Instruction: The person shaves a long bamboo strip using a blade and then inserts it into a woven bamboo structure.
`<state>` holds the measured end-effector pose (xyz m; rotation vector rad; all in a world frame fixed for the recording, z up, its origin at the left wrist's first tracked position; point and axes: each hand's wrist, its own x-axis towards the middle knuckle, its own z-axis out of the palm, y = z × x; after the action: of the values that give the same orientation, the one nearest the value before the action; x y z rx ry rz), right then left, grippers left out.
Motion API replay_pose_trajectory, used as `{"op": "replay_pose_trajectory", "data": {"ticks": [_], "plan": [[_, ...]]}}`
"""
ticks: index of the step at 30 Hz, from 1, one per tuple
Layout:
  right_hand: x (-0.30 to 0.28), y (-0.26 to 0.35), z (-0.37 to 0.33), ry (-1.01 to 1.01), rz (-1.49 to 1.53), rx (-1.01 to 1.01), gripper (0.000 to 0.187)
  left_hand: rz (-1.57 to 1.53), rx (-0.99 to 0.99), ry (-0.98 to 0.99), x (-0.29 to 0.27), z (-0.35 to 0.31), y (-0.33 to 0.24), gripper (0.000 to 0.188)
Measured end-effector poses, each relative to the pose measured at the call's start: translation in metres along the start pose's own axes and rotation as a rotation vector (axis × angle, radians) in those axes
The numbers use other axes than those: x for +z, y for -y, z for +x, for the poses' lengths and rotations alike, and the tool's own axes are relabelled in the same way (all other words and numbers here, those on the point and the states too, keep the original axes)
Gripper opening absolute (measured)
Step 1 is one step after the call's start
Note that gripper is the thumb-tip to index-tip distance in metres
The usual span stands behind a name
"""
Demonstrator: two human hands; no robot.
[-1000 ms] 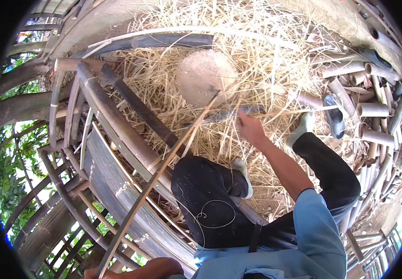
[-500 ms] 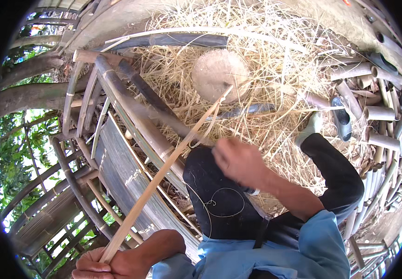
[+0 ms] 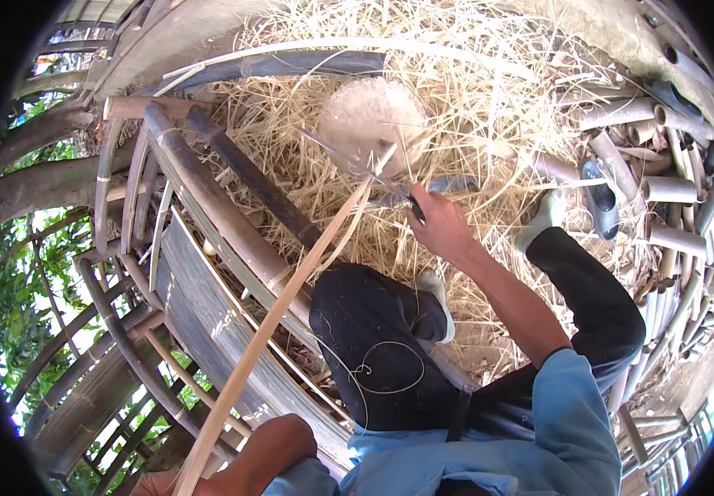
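Observation:
My left hand (image 3: 237, 463), low at the left, is closed around the near end of a long pale bamboo strip (image 3: 270, 331). The strip slants up and away across my left knee's side, and a thin sliver hangs split off near its far end. My right hand (image 3: 444, 227) grips the dark handle of a knife (image 3: 336, 152). Its narrow blade points to the upper left and crosses the strip's far end; whether it cuts in, I cannot tell. Just beyond the blade sits a round wooden block (image 3: 365, 112).
Straw-like shavings (image 3: 489, 107) cover the ground around the block. Bamboo poles (image 3: 216, 190) and a slatted bamboo panel (image 3: 208, 289) stand at my left. Cut bamboo tubes (image 3: 671, 190) are piled at the right, near a dark shoe (image 3: 601, 202).
My right hand has moved up and away from above my knee, bringing the knife to the strip's far end. My left hand has shifted slightly down with the strip.

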<state>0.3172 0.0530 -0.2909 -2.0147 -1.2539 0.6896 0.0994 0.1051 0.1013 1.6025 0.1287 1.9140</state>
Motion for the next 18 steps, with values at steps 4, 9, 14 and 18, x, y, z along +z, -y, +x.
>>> {"op": "replay_pose_trajectory", "data": {"ticks": [4,9,14,18], "plan": [[-0.009,0.002,-0.01,-0.08,-0.071,0.071,0.036,0.012,0.017,-0.02,0.007,0.002,0.007,0.033],[-0.03,0.077,-0.025,-0.044,0.072,-0.143,0.036,0.026,0.076,0.003,0.006,-0.005,0.003,0.024],[-0.019,0.043,-0.007,-0.048,-0.062,-0.161,0.032,0.012,0.19,0.117,0.014,-0.008,0.012,0.022],[-0.011,0.019,0.007,-0.037,-0.019,-0.009,0.029,-0.098,0.22,0.082,0.011,-0.009,0.021,0.023]]}}
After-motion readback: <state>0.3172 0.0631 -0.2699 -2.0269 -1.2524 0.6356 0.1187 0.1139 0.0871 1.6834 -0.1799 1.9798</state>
